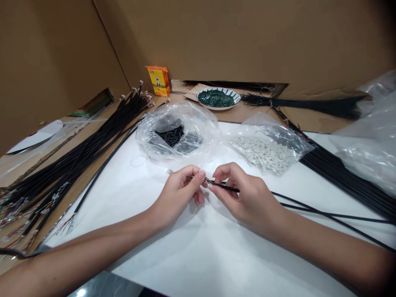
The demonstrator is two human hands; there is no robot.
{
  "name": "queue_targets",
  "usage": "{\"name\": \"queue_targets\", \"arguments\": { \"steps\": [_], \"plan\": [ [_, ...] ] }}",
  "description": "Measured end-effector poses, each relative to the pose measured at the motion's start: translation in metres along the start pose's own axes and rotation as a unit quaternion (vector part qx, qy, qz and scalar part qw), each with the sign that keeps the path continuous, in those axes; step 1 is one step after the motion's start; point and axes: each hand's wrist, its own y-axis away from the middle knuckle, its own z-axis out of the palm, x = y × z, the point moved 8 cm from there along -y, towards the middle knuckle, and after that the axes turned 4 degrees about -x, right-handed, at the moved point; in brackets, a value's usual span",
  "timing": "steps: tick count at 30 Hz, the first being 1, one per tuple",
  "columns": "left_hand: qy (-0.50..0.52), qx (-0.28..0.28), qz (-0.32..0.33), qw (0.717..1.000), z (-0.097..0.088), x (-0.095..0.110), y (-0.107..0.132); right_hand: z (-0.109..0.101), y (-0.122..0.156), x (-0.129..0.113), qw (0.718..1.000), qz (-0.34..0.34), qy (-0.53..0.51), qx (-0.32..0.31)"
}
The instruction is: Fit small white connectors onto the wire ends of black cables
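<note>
A white sheet [198,260] covers the near part of the table, and brown cardboard walls [247,41] rise along the far side and left. Far off stands a yellow-and-orange box [158,81], its printing too small and blurred to read, beside a white plate [238,99] of dark green granules. Clear plastic bags [207,123] of black pieces and white pieces lie on the sheet's far edge. Bundles of black cables [93,140] lie left and right.

Mid-sheet, between the hands, runs a black cable [227,187] with orange wires showing at its end. The right hand [247,198] pinches it narrowly. The left hand [177,198] pinches a thin strand [185,173] with a metal tip, though it seems too fine to tell exactly.
</note>
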Motion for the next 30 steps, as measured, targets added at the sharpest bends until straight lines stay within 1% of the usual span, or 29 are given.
{"name": "queue_targets", "arguments": {
  "steps": [2, 4, 7, 11, 14, 17, 19, 21, 23, 24, 26, 27, 30],
  "plan": [
    [0.007, 0.001, 0.009, 1.0, 0.0, 0.003, 0.0, -0.004, 0.002, -0.009, 0.995, -0.044, 0.079, 0.031],
    [0.013, 0.007, 0.016, 1.0, -0.001, 0.005, 0.0, -0.008, 0.003, -0.017, 0.986, -0.078, 0.135, 0.055],
    [0.02, 0.013, 0.018, 1.0, -0.003, 0.007, 0.0, -0.014, 0.005, -0.025, 0.976, -0.104, 0.169, 0.086],
    [0.033, 0.02, 0.028, 0.999, -0.006, 0.008, 0.001, -0.016, 0.008, -0.037, 0.965, -0.136, 0.2, 0.101],
    [0.042, 0.027, 0.042, 0.998, -0.008, 0.009, 0.001, -0.015, 0.01, -0.042, 0.959, -0.141, 0.221, 0.107],
    [0.035, 0.025, 0.054, 0.998, -0.008, 0.01, 0.002, -0.015, 0.008, -0.041, 0.968, -0.105, 0.21, 0.092],
    [0.024, 0.018, 0.058, 0.998, -0.006, 0.011, 0.004, -0.016, 0.005, -0.036, 0.981, -0.056, 0.175, 0.065],
    [0.009, 0.01, 0.062, 0.998, -0.004, 0.012, 0.005, -0.015, 0.001, -0.026, 0.993, 0.009, 0.116, 0.022],
    [-0.008, 0.003, 0.065, 0.998, -0.003, 0.014, 0.006, -0.012, -0.001, -0.015, 0.997, 0.07, 0.032, -0.026],
    [-0.015, 0.001, 0.067, 0.998, -0.002, 0.015, 0.006, -0.009, -0.002, -0.011, 0.994, 0.095, -0.017, -0.046],
    [-0.023, -0.003, 0.072, 0.997, -0.002, 0.016, 0.007, -0.003, -0.003, -0.002, 0.981, 0.127, -0.123, -0.075],
    [-0.02, -0.006, 0.074, 0.997, -0.002, 0.016, 0.007, 0.001, -0.004, 0.001, 0.971, 0.137, -0.178, -0.087],
    [0.005, -0.013, 0.071, 0.997, -0.002, 0.013, 0.005, 0.016, -0.006, 0.009, 0.924, 0.149, -0.33, -0.123]
  ]
}}
